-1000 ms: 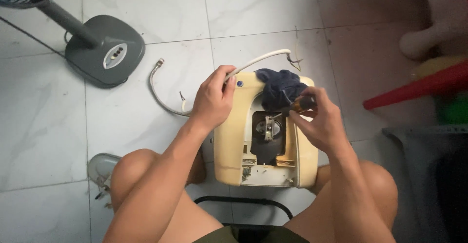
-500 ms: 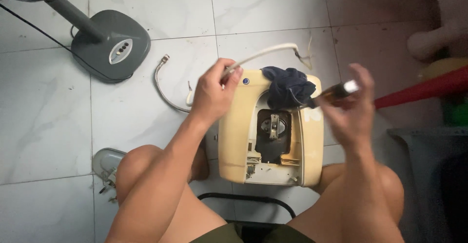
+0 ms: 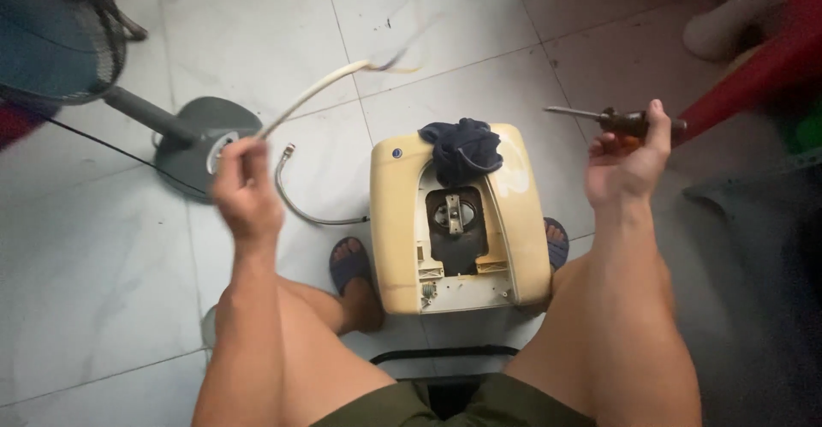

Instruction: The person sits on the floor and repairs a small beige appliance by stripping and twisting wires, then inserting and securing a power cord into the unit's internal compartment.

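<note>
Heater casing [image 3: 458, 221], cream, open-faced, on floor between the knees: left hand [image 3: 247, 189] grips white cord [image 3: 312, 95] lifted left of it; right hand [image 3: 623, 163] grips screwdriver [image 3: 612, 119] right of it. Step judged: cord being cleared aside; next, tip back into the cavity, steadily.

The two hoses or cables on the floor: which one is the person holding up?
The white cable, gripped by the left hand and lifted off the tiles. The thinner metal hose lies curved on the floor beside the cream appliance, untouched.

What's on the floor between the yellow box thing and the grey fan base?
In the head view, a curved silvery hose lies on the white tiles between the cream plastic casing and the grey fan base.
</note>
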